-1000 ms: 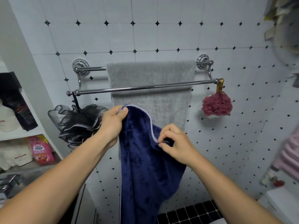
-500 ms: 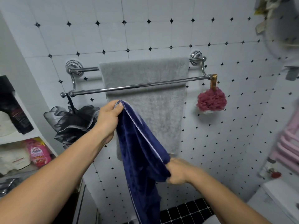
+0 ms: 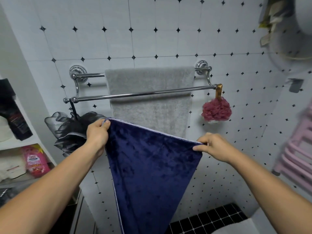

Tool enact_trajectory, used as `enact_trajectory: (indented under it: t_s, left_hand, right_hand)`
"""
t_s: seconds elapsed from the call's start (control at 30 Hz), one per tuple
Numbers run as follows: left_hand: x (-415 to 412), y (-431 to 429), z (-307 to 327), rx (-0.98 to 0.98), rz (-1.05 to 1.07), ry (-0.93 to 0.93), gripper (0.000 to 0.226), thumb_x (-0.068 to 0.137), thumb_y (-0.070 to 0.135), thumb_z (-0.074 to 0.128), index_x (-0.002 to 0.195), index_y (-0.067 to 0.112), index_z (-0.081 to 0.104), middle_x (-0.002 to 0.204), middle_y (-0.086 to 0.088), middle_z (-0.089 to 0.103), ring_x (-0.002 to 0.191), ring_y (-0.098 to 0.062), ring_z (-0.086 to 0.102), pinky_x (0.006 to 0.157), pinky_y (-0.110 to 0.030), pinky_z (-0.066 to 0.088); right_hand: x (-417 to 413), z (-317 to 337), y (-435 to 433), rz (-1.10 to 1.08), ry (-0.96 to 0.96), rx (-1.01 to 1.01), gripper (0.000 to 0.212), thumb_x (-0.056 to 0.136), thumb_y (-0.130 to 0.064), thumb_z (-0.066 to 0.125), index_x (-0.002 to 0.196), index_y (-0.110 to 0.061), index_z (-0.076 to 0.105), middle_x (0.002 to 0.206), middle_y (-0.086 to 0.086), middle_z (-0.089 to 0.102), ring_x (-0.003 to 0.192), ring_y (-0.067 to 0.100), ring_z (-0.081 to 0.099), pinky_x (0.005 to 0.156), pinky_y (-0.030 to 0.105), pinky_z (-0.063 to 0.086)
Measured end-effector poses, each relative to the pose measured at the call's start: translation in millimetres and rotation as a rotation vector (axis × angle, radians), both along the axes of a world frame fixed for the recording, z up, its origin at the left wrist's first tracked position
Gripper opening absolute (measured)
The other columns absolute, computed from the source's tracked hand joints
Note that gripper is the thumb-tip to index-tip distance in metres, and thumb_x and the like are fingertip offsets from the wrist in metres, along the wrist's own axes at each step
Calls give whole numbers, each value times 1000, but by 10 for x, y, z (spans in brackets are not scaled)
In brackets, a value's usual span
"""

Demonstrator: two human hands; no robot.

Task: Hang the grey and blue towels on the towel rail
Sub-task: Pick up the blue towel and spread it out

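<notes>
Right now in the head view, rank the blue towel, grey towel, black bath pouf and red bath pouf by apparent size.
1. Blue towel, though it is nearest the camera.
2. Grey towel, partly hidden behind the blue one.
3. Black bath pouf, partly covered by the left hand.
4. Red bath pouf.

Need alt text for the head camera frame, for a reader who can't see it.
Two bare hands, left hand and right hand, stretch a blue towel by its top corners below a chrome double towel rail. A grey towel already hangs on the back bar.
</notes>
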State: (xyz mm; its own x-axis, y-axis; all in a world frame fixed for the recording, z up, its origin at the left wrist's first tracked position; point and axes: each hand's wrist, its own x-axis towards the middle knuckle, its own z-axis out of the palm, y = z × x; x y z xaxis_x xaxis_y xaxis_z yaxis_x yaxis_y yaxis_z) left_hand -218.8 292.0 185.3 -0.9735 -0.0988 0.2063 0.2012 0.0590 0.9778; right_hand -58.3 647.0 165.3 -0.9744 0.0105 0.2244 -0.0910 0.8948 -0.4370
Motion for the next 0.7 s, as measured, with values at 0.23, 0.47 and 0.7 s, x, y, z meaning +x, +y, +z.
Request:
enact_trajectory:
  t_s: [0.23, 0.47, 0.7]
  left_hand:
    - [-13, -32, -29, -11, -15, 6, 30, 97, 13, 52, 70, 15, 64, 69, 2, 57, 63, -12, 48, 61, -26, 41]
    - [-35, -93, -36, -130, -13, 78, 24, 94, 17, 58, 78, 4, 68, 74, -6, 61, 72, -18, 51, 71, -34, 43]
    - [-16, -249, 90, -410, -2, 178, 16, 90, 20, 65, 79, 25, 76, 69, 2, 72, 61, -22, 62, 55, -32, 51]
  right_hand:
    - [206, 153, -198, 196, -329, 357, 38, 71, -61, 58, 75, -23, 60, 87, 7, 65, 75, 22, 62, 65, 34, 51]
    - [129, 110, 48, 26, -303, 348, 14, 88, -38, 62, 89, -27, 54, 88, -2, 65, 82, 18, 58, 70, 33, 47]
    - [-71, 262, 277, -94, -32, -120, 17, 77, -18, 79, 70, -31, 70, 75, -9, 71, 71, 6, 63, 61, 17, 43]
